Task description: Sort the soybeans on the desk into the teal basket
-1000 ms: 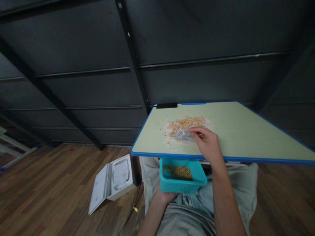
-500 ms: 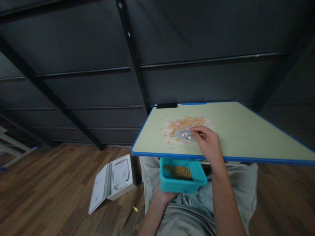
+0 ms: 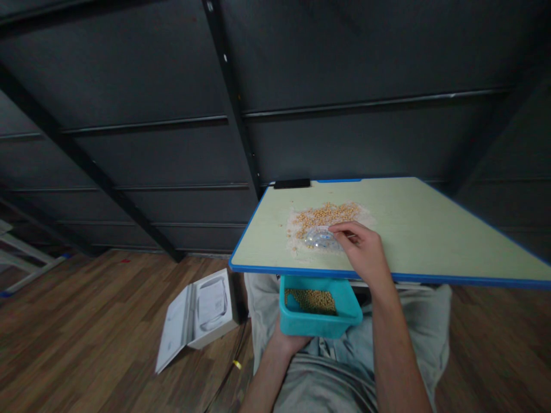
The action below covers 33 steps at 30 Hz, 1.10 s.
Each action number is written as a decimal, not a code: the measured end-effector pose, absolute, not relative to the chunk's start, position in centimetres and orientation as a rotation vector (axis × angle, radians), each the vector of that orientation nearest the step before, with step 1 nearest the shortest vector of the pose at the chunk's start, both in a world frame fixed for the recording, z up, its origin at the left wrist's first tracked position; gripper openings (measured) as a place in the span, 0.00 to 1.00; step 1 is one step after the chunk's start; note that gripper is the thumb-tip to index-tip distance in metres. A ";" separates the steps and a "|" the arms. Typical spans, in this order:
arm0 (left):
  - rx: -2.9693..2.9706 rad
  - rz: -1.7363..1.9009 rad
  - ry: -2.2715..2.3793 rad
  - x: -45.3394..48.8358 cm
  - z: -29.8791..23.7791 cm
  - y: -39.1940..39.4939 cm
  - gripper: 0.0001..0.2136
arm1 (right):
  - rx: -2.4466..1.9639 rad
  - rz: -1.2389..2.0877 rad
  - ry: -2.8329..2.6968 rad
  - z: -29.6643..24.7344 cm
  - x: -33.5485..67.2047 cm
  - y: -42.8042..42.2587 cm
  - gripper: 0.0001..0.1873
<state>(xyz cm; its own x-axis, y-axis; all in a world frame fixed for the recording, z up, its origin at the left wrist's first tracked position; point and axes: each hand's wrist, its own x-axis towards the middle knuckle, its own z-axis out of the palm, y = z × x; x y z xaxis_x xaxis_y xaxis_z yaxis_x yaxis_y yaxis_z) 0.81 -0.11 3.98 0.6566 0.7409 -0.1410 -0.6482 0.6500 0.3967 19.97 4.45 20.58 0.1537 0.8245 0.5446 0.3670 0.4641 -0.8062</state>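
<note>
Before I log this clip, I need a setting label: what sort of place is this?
Probably an indoor workroom, its exact use unclear: dark framed wall panels, a wood-look floor and a blue-edged table.

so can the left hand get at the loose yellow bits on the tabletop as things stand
Probably not: the left hand is tucked under the teal bin and seems to support it, with bin and blue tabletop edge between it and the yellow bits.

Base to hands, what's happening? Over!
Right hand: grip pinching clear plastic. Left hand: under teal bin, fingers hidden. Yellow beans scattered beside plastic. Blue table edge between plastic and bin.
</note>
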 end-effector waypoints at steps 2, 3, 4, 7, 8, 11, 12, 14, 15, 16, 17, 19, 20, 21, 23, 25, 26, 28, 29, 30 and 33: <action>0.318 0.805 0.324 0.8 3.6 0.0 0.22 | -1.115 0.462 -1.441 20.5 20.0 4.4 0.09; 0.321 0.805 0.326 0.7 3.5 0.0 0.22 | -1.113 0.465 -1.441 20.5 20.0 4.4 0.09; 0.329 0.807 0.323 0.7 3.4 0.0 0.22 | -1.111 0.464 -1.442 20.6 20.0 4.4 0.09; 0.367 0.822 0.292 0.7 3.2 0.1 0.22 | -1.113 0.453 -1.450 20.7 19.9 4.3 0.08; 0.377 0.827 0.272 0.6 3.1 0.1 0.22 | -1.117 0.448 -1.452 20.7 19.9 4.3 0.08; 0.402 0.831 0.218 0.4 2.8 0.0 0.22 | -1.117 0.445 -1.455 20.8 19.9 4.2 0.08; 0.406 0.833 0.211 0.3 2.7 0.0 0.22 | -1.111 0.449 -1.453 20.8 19.9 4.3 0.08; 0.406 0.840 0.211 0.2 2.5 -0.1 0.21 | -1.098 0.463 -1.445 20.7 19.9 4.3 0.08; 0.403 0.843 0.213 0.1 2.4 -0.1 0.21 | -1.093 0.471 -1.441 20.7 19.9 4.3 0.08; 0.403 0.846 0.211 0.1 2.3 -0.1 0.21 | -1.090 0.478 -1.437 20.6 19.9 4.3 0.08; 0.405 0.846 0.206 0.1 2.3 -0.1 0.21 | -1.090 0.483 -1.435 20.6 19.9 4.3 0.08; 0.415 0.841 0.184 0.1 2.2 -0.1 0.21 | -1.096 0.487 -1.434 20.6 19.9 4.3 0.08; 0.420 0.836 0.168 0.1 2.2 -0.1 0.21 | -1.100 0.487 -1.435 20.7 19.9 4.3 0.08; 0.424 0.832 0.152 0.1 2.2 -0.1 0.21 | -1.102 0.487 -1.436 20.7 19.9 4.3 0.08; 0.430 0.826 0.139 0.0 2.3 -0.1 0.21 | -1.104 0.489 -1.440 20.7 19.9 4.2 0.08; 0.438 0.825 0.163 0.0 2.4 -0.1 0.21 | -1.099 0.493 -1.445 20.8 19.9 4.2 0.08; 0.441 0.827 0.182 0.0 2.5 -0.1 0.20 | -1.098 0.494 -1.449 20.8 19.9 4.2 0.08; 0.444 0.832 0.212 0.1 2.6 -0.1 0.20 | -1.100 0.489 -1.459 20.8 19.9 4.2 0.09; 0.444 0.835 0.220 0.1 2.6 -0.1 0.21 | -1.103 0.484 -1.465 20.8 19.9 4.2 0.09; 0.442 0.834 0.225 0.1 2.7 -0.1 0.21 | -1.107 0.479 -1.471 20.8 19.9 4.2 0.09; 0.435 0.832 0.248 0.0 2.7 -0.1 0.20 | -1.112 0.472 -1.493 20.9 19.9 4.1 0.09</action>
